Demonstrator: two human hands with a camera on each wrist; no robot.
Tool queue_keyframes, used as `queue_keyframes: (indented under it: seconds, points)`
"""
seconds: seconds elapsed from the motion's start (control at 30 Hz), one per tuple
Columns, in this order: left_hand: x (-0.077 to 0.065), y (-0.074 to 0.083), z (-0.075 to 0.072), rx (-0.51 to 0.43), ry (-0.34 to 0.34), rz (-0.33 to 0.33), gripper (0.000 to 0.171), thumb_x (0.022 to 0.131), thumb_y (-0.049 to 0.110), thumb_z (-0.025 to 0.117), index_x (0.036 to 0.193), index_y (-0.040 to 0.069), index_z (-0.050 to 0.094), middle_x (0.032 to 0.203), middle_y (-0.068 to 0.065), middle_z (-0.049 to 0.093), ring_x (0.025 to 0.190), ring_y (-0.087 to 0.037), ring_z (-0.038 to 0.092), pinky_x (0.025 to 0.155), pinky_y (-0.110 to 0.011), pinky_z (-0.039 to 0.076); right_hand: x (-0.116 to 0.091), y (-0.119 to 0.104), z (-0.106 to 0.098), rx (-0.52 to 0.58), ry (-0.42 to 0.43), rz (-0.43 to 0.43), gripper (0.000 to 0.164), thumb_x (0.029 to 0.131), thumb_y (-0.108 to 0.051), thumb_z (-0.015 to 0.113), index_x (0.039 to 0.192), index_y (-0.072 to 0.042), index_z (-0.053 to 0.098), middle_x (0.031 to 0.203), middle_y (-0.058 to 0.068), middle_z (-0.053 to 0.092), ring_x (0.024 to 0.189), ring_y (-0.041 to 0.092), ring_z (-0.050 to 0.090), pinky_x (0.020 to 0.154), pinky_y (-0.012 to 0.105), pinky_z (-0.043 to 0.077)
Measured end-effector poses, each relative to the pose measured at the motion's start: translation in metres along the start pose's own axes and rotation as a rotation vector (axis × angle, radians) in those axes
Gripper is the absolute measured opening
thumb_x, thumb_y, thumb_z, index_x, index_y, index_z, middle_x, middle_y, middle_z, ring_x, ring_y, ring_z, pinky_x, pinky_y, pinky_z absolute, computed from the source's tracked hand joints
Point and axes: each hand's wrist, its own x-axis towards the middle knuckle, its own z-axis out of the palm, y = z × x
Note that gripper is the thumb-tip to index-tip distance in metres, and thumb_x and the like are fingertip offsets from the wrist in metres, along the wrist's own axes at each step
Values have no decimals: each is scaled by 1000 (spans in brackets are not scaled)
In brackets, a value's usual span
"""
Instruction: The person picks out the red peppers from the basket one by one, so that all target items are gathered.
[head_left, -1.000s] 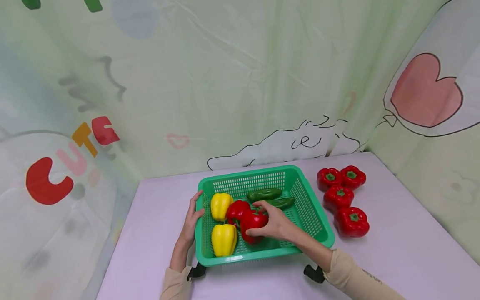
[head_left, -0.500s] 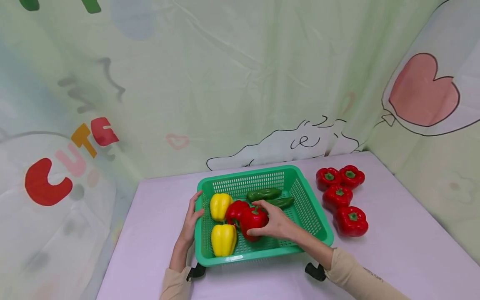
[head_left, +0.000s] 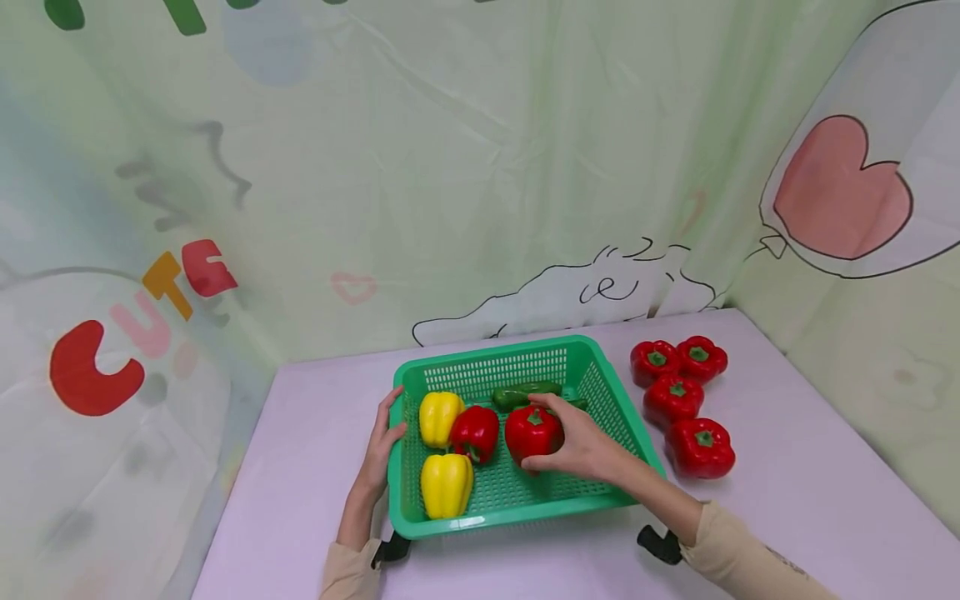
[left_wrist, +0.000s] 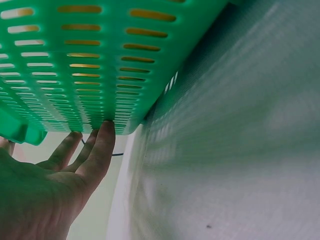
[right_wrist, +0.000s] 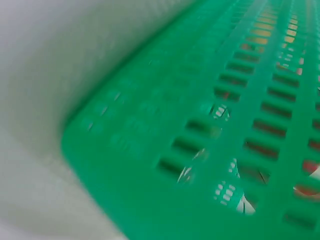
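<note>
In the head view a green plastic basket (head_left: 517, 505) stands on the table. My left hand (head_left: 378, 450) holds its left rim. The left wrist view shows straight fingers (left_wrist: 100, 150) against the outer slotted wall. My right hand (head_left: 581, 442) grips a red bell pepper (head_left: 531, 435) inside the basket, thumb in front and fingers behind. To its left lie another red bell pepper (head_left: 476, 433) and two yellow bell peppers (head_left: 441, 418). Behind the hand is a green chili pepper (head_left: 517, 395); a second is mostly hidden. The right wrist view shows only the basket wall (right_wrist: 150, 195).
Several red bell peppers (head_left: 701, 448) are grouped on the pale table (head_left: 787, 467) to the right of the basket. A printed curtain (head_left: 465, 183) rises behind the table and along both sides.
My right hand has moved right with the red bell pepper, away from the other red one, leaving a gap between them. The left hand stays at the basket's rim.
</note>
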Motion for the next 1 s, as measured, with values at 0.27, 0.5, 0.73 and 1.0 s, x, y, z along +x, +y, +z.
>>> queue_keyframes:
  seconds: [0.27,0.5,0.73,1.0]
  points:
    - [-2,-1,-1,-2,15,-26,54,104,22,34,156,17,18,161,-16,16,137,-40,29,103,-45,39,-6,13,-16,-65,48,-57,83,72,-26,87,139,-2,46,132,18,53,116,38,52,78,46,57]
    - [-4,-1,-2,3,25,-18,54,104,21,34,155,17,19,161,-16,17,137,-38,29,106,-52,34,-10,21,-26,-69,88,-90,82,71,-26,88,138,-3,47,133,19,52,116,39,52,77,45,57]
    - [-1,-1,-3,4,19,-8,54,104,22,35,155,17,19,161,-17,17,137,-39,30,104,-46,38,-12,30,-34,-66,114,-85,84,70,-23,89,139,-2,45,133,21,50,117,42,50,76,45,57]
    - [-1,-3,0,-7,-3,-15,54,104,23,34,156,18,18,161,-17,16,136,-40,29,102,-38,40,-17,36,-35,-80,127,-80,84,70,-25,89,139,-3,46,132,21,52,116,41,52,75,43,58]
